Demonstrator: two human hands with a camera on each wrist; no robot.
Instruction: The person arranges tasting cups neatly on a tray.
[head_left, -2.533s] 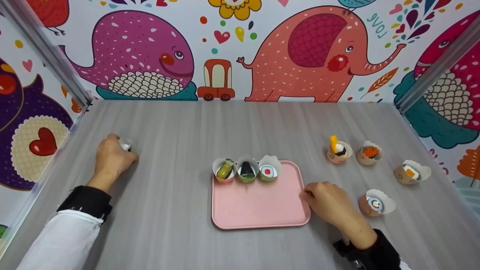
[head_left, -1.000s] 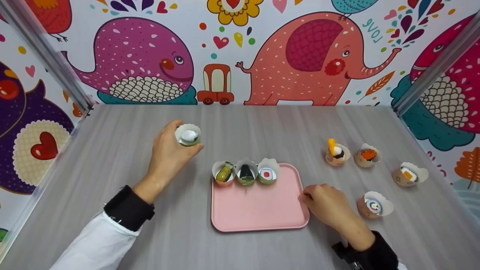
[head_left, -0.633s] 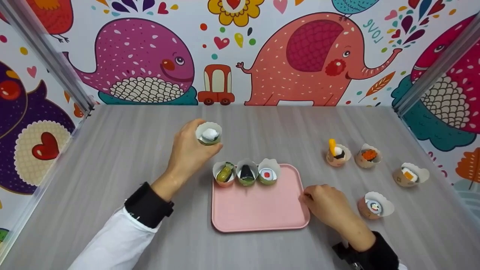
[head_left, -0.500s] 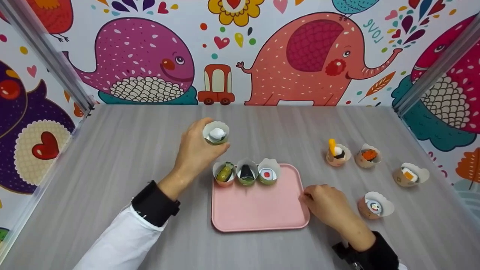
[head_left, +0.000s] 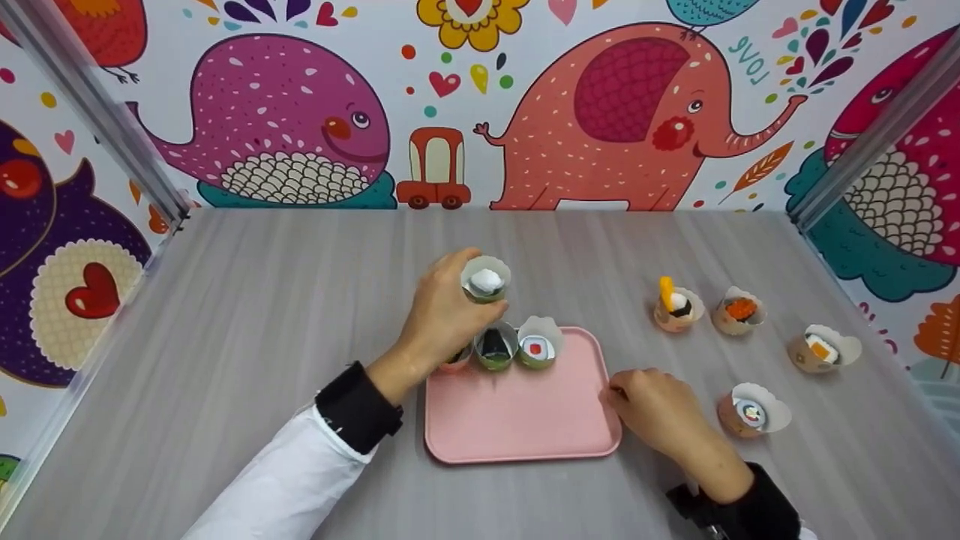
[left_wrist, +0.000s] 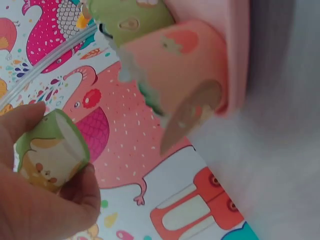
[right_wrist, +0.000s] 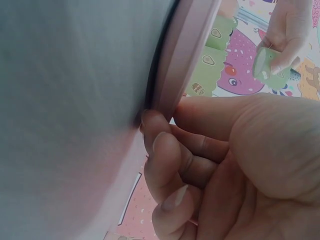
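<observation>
My left hand (head_left: 442, 315) holds a green paper baking cup (head_left: 486, 282) with a white lump inside, raised behind the pink tray (head_left: 525, 424). In the left wrist view, thumb and fingers grip the sides of that green cup (left_wrist: 52, 150). Three cups stand along the tray's back edge: an orange one (head_left: 454, 366), partly hidden by my left hand, a green one with a dark toy sushi piece (head_left: 496, 346), and a green one with a white-and-red roll (head_left: 538, 348). At the tray's right rim (right_wrist: 181, 55), my right hand (right_wrist: 225, 155) pinches the edge between thumb and fingers.
Right of the tray stand several more cups, with a yellow-topped piece (head_left: 676, 307), orange roe (head_left: 739, 310), a white-and-orange piece (head_left: 823, 348) and a round roll (head_left: 752, 411). Printed cartoon walls (head_left: 442, 97) enclose the grey table (head_left: 322, 285) at the back and sides.
My left hand picked up the green cup at the far left and carried it rightward to behind the tray's cups. The right hand has stayed at the tray's rim.
</observation>
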